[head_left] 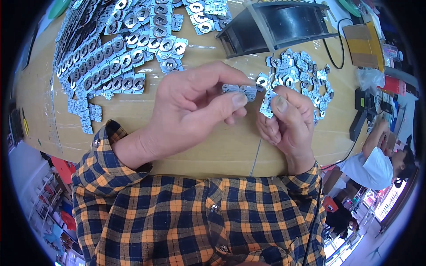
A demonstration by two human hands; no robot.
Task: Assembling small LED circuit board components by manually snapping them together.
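Note:
Near the middle of the table, my left hand [188, 104] pinches a small strip of circuit boards [236, 90] between thumb and fingers. Just to its right, my right hand [289, 119] is closed on another small circuit board [266, 105], its thumb pressed on the face. The two pieces are close together with a narrow gap. Behind my right hand lies a loose pile of small boards [304, 66], some with round metal holders. At the far left, joined panels of similar boards [104, 66] are spread and stacked in rows.
A black fan-like device with a clear frame [284, 26] stands at the back of the table [208, 155]. A cardboard box [361, 44], a cable [341, 53] and a black device [361, 111] sit at the right. Beyond the right edge another person [372, 166] is seated.

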